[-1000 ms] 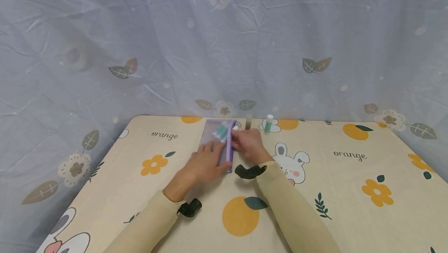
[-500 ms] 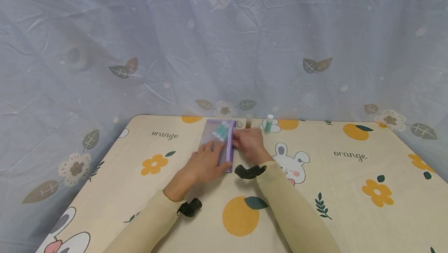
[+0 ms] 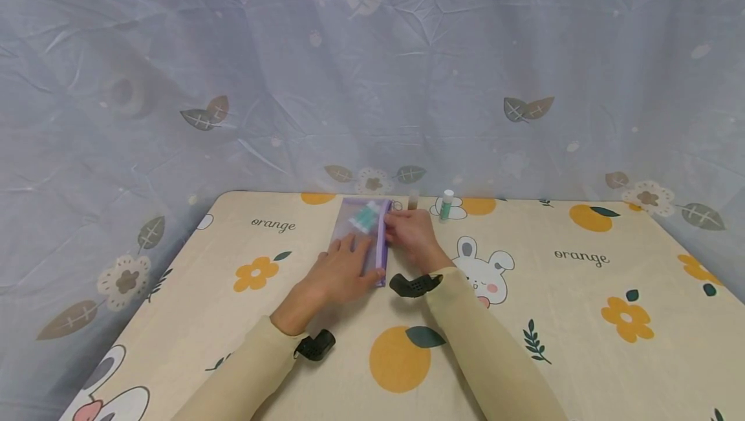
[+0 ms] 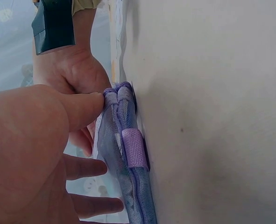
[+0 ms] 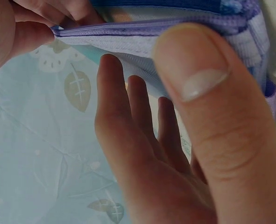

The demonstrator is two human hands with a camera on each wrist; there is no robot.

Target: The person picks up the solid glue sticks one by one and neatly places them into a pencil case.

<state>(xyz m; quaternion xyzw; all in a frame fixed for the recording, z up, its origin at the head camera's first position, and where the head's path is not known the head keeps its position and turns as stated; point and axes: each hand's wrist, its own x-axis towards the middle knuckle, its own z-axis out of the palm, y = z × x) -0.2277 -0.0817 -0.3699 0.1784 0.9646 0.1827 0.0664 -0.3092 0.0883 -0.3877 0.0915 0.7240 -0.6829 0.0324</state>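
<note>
A purple-trimmed mesh zip pouch lies on the table. Green-and-white glue sticks show through its mesh near the far end. My left hand rests on the near part with straight, spread fingers. In the left wrist view its thumb touches a corner of the pouch. At the far end of the zip edge, my right hand holds the pouch's rim. The right thumb overlaps the zip strip in the right wrist view, the other fingers extended beside the mesh.
Another glue stick stands upright right of my right hand, near the table's back edge. Left of it is a small brown item with a pale top. A metal ring sits by the pouch's far corner. A patterned curtain hangs behind.
A glue stick's white end, at the pouch mouth by my right fingers a second ago, has gone inside. The sticks in the pouch have shifted closer together. My left hand has stayed still.
</note>
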